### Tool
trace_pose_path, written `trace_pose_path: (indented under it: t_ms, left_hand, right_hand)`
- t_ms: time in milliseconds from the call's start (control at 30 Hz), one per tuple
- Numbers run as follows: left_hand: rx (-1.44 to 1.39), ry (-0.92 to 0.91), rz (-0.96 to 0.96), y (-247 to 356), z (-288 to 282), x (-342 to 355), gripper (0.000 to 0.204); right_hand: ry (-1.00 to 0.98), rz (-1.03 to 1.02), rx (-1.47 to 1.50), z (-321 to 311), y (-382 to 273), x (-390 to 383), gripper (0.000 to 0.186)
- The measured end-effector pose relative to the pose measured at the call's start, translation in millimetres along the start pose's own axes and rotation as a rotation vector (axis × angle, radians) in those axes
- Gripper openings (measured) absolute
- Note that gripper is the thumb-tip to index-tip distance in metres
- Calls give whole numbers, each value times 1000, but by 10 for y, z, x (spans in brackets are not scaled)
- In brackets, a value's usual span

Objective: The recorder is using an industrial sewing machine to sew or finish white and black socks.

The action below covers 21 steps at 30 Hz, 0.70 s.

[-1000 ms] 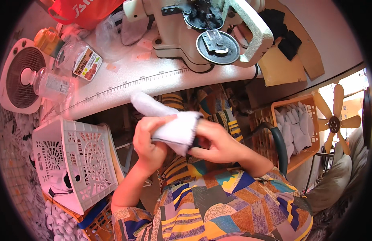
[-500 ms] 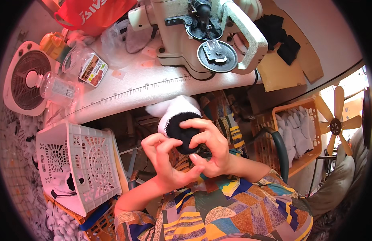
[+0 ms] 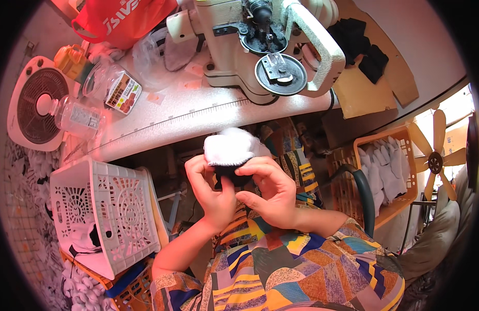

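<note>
A white sock [image 3: 230, 148] with a black end is held up over my lap, just below the table's front edge. On its left side, my left hand [image 3: 211, 192] is closed on the sock, fingers at the seam between white and black and thumb against the black part. My right hand [image 3: 270, 189] grips the other side, its bent fingers on the black knit and its thumb stretched toward the left thumb. Most of the black end is hidden by the fingers.
Beyond my hands stands a cream sewing machine [image 3: 224, 67] on the white table [image 3: 167, 116]. At left are a white plastic crate [image 3: 128, 223], a box fan [image 3: 40, 106] and a clear bottle [image 3: 76, 116]. An orange crate [image 3: 387, 215] of white socks sits right, beside a bladed fan [image 3: 435, 161].
The sock has been turned so its white part now faces up and its black end is mostly covered. Both hands have closed in around the seam, the left thumb moving up.
</note>
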<state>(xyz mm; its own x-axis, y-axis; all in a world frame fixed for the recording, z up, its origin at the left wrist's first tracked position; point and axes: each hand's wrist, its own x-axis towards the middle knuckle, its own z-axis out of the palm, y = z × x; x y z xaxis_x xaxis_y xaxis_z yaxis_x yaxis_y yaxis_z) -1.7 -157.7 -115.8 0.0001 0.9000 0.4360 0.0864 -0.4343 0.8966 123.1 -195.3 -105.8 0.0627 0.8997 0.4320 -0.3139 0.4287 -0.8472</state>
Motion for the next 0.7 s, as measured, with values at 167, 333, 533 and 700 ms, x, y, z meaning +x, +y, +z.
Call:
trace_pose_path:
  t_ms: [167,333,533,700]
  left_hand:
    - [-81,-6,-90,8,-79,-13,36]
    - [-299,21,-288,202,-137,-42,21]
    - [-629,-199,-533,305,-238,97,44]
    - [-650,-201,-691,287,-333,227,51]
  right_hand:
    - [116,-1,-56,137,54,56,42]
    - [144,-134,-536,40,153,221,46]
    - [159,-121,-712,-95,73,449,39]
    - [100,-261,-855,-92,19,396,49]
